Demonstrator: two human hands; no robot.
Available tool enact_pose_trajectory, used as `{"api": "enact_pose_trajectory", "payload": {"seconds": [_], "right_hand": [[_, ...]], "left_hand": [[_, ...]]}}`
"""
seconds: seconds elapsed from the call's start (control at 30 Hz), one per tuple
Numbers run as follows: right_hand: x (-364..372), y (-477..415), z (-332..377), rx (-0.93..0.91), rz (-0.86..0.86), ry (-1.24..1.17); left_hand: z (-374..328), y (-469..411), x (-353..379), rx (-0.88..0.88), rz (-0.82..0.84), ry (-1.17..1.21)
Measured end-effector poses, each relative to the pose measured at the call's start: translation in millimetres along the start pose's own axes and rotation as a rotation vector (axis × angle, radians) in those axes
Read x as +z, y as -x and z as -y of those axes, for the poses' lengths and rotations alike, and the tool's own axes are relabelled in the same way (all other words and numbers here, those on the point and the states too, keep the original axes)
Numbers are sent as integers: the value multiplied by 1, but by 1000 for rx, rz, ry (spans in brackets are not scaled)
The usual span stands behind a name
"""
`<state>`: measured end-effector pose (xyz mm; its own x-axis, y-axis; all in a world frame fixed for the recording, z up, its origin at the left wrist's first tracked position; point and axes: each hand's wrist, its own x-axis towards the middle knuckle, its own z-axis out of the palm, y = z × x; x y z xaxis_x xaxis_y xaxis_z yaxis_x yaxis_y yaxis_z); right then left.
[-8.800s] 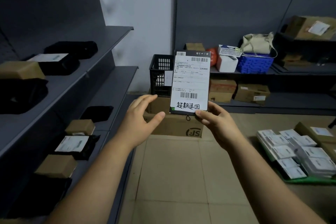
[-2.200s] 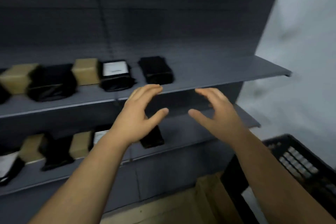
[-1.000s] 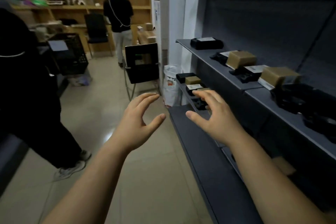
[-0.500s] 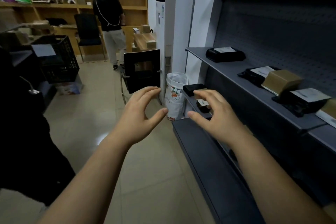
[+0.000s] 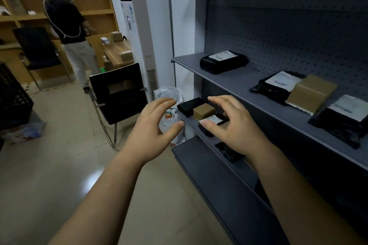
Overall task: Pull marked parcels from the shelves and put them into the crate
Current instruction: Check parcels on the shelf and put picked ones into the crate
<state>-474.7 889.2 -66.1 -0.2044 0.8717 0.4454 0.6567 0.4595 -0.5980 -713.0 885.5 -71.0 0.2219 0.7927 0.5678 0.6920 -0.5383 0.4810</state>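
— How far along was the job?

— Between picks, I'd judge. The left hand [image 5: 153, 131] and right hand [image 5: 233, 133] hung in front of the shelves. Each grip was half open, fingers loosely curved, holding nothing, and no parcel was in transit.

— Where were the parcels?

— All on the shelves. On the middle shelf [image 5: 188, 122], the nearest was a plain black parcel [image 5: 229, 151] just under the right hand. Past the fingers lay a labelled parcel [image 5: 212, 122], then a small box [image 5: 203, 111], then a black pack [image 5: 190, 106] at the far corner. On the top shelf [image 5: 229, 81], a black parcel with a white label [image 5: 342, 119] sat near the front edge. Behind it came a brown box [image 5: 310, 93], a labelled bag [image 5: 278, 85] and a far parcel [image 5: 223, 61] towards the far end.

— Were any marked?

— I couldn't tell, because the labels were too small to read. So checking, pulling and carrying were all left to do.

— And the crate?

— A black crate [image 5: 14, 95] showed at the left, well apart from the shelves. Only its wall was visible and its inside was hidden, so I couldn't say what had gone in. Farther off, a white sack [image 5: 169, 95] stood on the floor by the shelf end, contents unseen.
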Motion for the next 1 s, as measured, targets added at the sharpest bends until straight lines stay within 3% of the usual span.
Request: {"api": "enact_pose_trajectory", "payload": {"seconds": [0.4, 0.6, 0.8, 1.0], "right_hand": [[4, -115, -77, 238, -101, 131], [19, -159, -103, 387, -220, 235], [4, -151, -106, 558, -413, 350], [-19, -116, -106, 764, -480, 453]], "left_hand": [[90, -159, 70, 125, 133, 148], [138, -239, 113, 283, 247, 248], [127, -296, 163, 485, 394, 423], [83, -306, 211, 592, 530, 552]]}}
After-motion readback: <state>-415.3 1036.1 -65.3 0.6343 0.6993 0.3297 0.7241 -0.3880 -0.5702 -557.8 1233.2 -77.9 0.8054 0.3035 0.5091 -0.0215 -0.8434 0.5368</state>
